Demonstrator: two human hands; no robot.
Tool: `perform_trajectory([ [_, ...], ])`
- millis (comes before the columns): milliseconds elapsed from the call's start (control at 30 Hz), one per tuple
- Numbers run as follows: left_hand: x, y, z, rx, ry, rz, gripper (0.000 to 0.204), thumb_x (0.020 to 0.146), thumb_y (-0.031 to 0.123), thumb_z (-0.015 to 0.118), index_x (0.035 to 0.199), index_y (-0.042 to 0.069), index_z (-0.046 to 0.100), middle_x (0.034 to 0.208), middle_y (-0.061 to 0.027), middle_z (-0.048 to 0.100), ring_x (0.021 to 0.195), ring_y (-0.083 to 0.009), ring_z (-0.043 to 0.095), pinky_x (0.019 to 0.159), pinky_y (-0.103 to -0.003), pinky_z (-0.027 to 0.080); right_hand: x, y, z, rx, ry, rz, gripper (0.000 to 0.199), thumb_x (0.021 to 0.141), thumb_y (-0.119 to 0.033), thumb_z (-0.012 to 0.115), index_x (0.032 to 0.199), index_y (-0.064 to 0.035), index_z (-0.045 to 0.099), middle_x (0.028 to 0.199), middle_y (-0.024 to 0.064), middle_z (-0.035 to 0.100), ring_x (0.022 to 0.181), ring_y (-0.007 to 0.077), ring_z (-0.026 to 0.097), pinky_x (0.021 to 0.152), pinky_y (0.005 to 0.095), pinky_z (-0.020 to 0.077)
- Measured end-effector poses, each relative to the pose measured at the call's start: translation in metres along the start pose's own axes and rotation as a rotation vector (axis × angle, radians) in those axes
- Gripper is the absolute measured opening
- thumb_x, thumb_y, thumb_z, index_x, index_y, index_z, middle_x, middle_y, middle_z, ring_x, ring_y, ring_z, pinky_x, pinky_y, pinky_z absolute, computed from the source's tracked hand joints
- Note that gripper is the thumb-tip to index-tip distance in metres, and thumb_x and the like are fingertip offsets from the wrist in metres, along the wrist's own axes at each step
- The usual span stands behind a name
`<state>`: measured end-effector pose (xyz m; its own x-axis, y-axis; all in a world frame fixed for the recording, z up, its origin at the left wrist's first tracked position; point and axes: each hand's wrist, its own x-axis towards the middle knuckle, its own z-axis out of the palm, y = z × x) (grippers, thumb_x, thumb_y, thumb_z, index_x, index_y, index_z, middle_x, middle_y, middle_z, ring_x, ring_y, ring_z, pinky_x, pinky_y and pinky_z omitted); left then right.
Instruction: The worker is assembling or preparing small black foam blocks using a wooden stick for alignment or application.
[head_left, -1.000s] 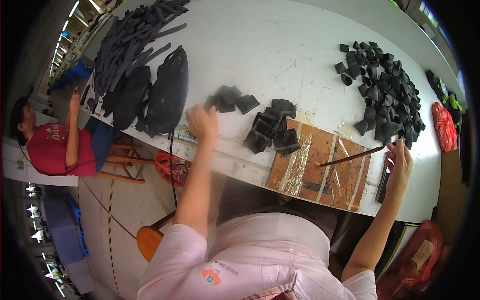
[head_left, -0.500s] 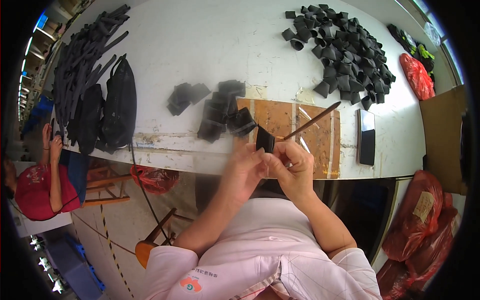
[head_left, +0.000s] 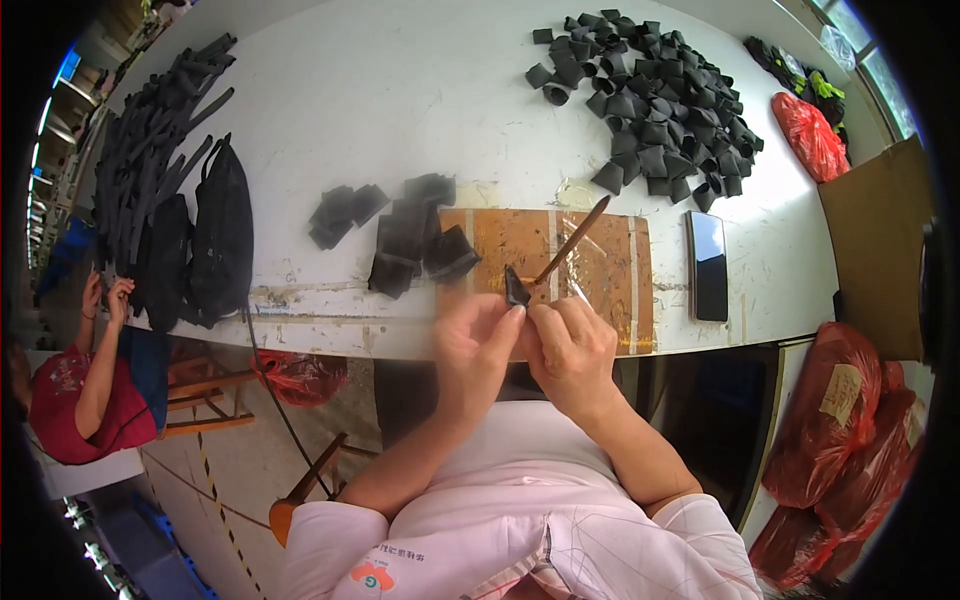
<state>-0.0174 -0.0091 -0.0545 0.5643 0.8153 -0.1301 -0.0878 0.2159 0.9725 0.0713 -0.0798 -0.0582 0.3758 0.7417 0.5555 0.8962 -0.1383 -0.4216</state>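
A small dark piece of black material (head_left: 516, 288), folded and narrow from this angle, stands up between my two hands at the front of the table. My left hand (head_left: 474, 350) pinches it from the left, thumb toward its lower edge. My right hand (head_left: 572, 350) has curled fingers closed at its right side; my fingers hide that grip. Beyond my right hand a thin brown stick (head_left: 575, 238) slants up to the right, its lower end near my knuckles. Left of the black piece lie several flat black pieces (head_left: 408, 240), partly overlapping.
A stained brown board (head_left: 500, 240) lies on the white table (head_left: 400, 110). At the far right is a heap of black rolled pieces (head_left: 660, 115), with a phone (head_left: 708, 266) nearer. Black strips (head_left: 150, 130) and a black bag (head_left: 224, 230) occupy the left, near another person (head_left: 95, 385).
The black piece has turned to a narrower view between my hands. My left fingers have spread from it somewhat, and the whole view has shifted slightly.
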Motion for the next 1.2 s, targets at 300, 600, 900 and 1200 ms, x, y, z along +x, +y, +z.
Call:
perform_trajectory([
  [300, 0.008, -0.004, -0.018, 0.204, -0.186, -0.038, 0.012, 0.081, 0.007, 0.058, 0.087, -0.003, 0.06, 0.076, -0.0029, 0.061, 0.066, -0.0067, 0.054, 0.06, -0.021, 0.044, 0.001, 0.0, -0.017, 0.463, -0.149, 0.341, 0.024, 0.07, -0.016, 0.068, 0.088, -0.0056, 0.057, 0.075, 0.0085, 0.054, 0.063, 0.0248, 0.056, 0.053, 0.033, 0.0455],
  [600, 0.01, -0.024, 0.003, 0.521, 0.089, 0.453, 0.007, 0.076, -0.006, 0.056, 0.08, -0.002, 0.056, 0.065, -0.0025, 0.056, 0.051, -0.0012, 0.046, 0.044, -0.018, 0.038, -0.002, 0.005, 0.0, 0.026, 0.047, -0.003, 0.02, 0.064, -0.005, 0.062, 0.083, -0.004, 0.055, 0.076, 0.0082, 0.049, 0.066, 0.0231, 0.052, 0.05, 0.0319, 0.0441],
  [900, 0.017, 0.016, -0.002, -0.831, -0.385, -0.484, 0.023, 0.068, -0.009, 0.049, 0.088, 0.002, 0.05, 0.07, -0.0025, 0.05, 0.039, -0.0019, 0.032, 0.037, -0.016, 0.026, 0.009, 0.017, -0.017, 1.13, -0.061, 0.855, 0.009, 0.075, -0.007, 0.062, 0.079, 0.0007, 0.06, 0.068, 0.0014, 0.056, 0.056, 0.0116, 0.052, 0.051, 0.0232, 0.0418],
  [1200, 0.018, 0.05, 0.024, -0.325, -0.145, 0.047, 0.012, 0.073, -0.007, 0.051, 0.084, -0.001, 0.052, 0.077, -0.0073, 0.057, 0.044, -0.0044, 0.041, 0.041, -0.017, 0.036, 0.04, 0.015, -0.053, 1.639, -0.314, 0.965, 0.021, 0.085, -0.021, 0.056, 0.07, -0.0061, 0.051, 0.059, -0.0052, 0.039, 0.049, 0.003, 0.031, 0.042, 0.0157, 0.0249],
])
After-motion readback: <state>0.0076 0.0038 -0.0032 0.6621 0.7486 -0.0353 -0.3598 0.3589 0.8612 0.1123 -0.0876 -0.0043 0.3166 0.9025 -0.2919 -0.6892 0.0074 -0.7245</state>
